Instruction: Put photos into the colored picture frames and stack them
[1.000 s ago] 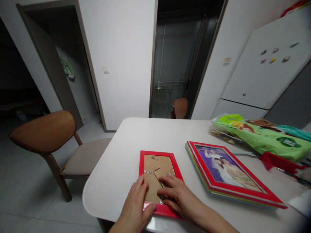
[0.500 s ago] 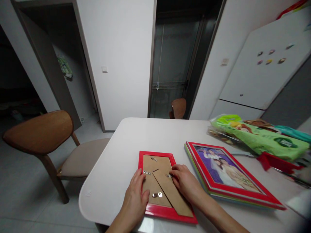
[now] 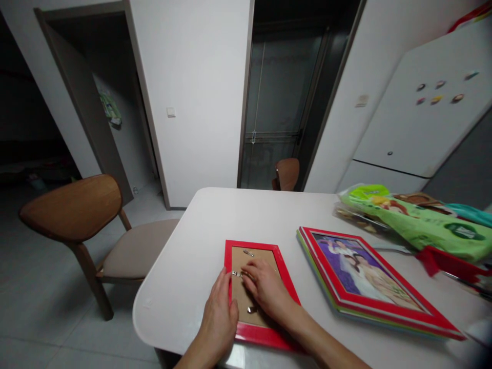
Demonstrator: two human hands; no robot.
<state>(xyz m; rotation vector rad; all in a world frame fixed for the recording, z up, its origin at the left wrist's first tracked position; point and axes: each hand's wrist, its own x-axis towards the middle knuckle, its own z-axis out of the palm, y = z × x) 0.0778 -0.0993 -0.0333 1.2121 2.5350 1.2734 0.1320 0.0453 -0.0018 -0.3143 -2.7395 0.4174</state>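
A red picture frame (image 3: 282,266) lies face down on the white table, its brown backing board (image 3: 240,297) showing. My left hand (image 3: 219,312) grips the frame's left edge, fingers along the rim and thumb at the inner side. My right hand (image 3: 267,289) reaches across the backing, fingertips closed at the metal clip (image 3: 234,273) on the left side. Another clip (image 3: 248,253) sits near the top, and one more clip (image 3: 251,310) near the bottom. The right hand and forearm hide the stand leg and much of the backing's right side.
On the right, a red-rimmed framed photo (image 3: 369,277) tops a small stack. Behind it are a green package (image 3: 434,220) and a red object (image 3: 428,260). A wooden chair (image 3: 73,207) stands left of the table (image 3: 184,277); a fridge (image 3: 418,118) is at the far right.
My right hand has moved left across the backing, from the right-side clip to the left-side one. My left hand stays on the left edge. The view has shifted slightly.
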